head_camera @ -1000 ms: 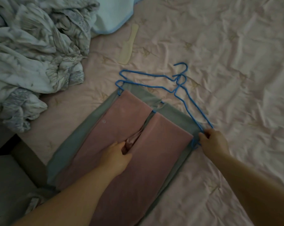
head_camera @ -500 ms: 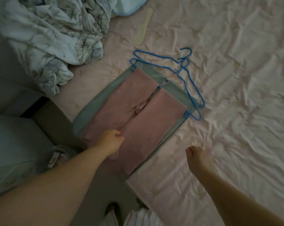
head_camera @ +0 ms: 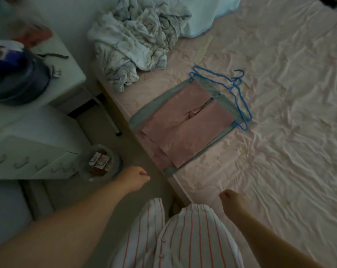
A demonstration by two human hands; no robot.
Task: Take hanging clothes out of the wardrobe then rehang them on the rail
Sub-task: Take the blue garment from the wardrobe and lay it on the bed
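A pink garment [head_camera: 185, 128] lies flat on a grey-green garment [head_camera: 224, 102] at the near edge of the bed [head_camera: 279, 132]. Blue wire hangers [head_camera: 239, 93] rest at their top end, hooks pointing away from me. My left hand [head_camera: 135, 177] hovers over the floor beside the bed, fingers curled with nothing in them. My right hand [head_camera: 231, 199] hangs over the bed's near edge, also curled and empty. Both hands are well short of the clothes.
A crumpled white patterned duvet [head_camera: 134, 41] is heaped at the bed's far left. A cream comb [head_camera: 203, 49] lies beyond the hangers. A white drawer unit [head_camera: 34, 147] and a small table [head_camera: 63, 60] with a dark bag stand left. A clear bin [head_camera: 101, 163] sits on the floor.
Both hands have let go of the clothes and hanger and drawn back toward me. The view has pulled away from the bed, showing the floor and furniture.
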